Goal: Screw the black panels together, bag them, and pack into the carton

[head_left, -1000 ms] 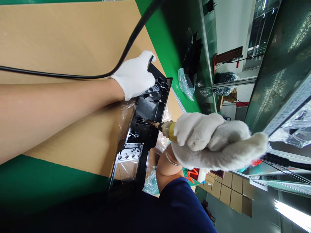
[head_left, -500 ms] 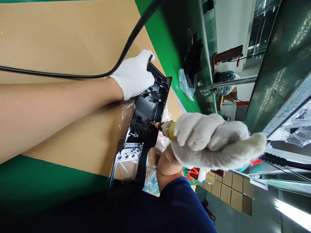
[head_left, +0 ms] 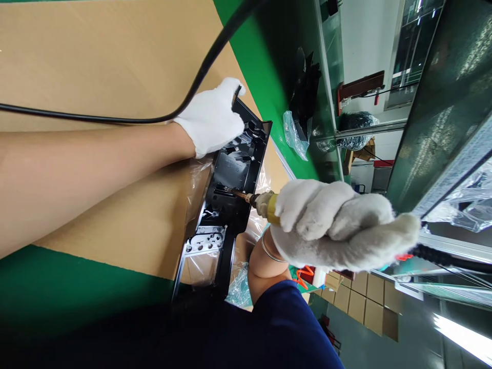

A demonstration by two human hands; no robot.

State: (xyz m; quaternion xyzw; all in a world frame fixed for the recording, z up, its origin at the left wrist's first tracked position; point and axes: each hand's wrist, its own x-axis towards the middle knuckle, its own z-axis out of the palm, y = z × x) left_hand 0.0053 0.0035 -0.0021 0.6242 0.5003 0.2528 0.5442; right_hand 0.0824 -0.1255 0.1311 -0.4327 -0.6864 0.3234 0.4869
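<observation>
Grips the yellow-bodied, metal-tipped tool in the gloved right hand and the long black plastic panel in the gloved left hand, apparently fastening mid-panel, next probably needing steady pressure.

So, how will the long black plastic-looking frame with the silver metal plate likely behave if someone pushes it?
The frame is probably stiff, since no sagging shows along it. It may slide: crinkled clear plastic film shows beneath it. Tipping seems unlikely, because it lies broad side down.
</observation>
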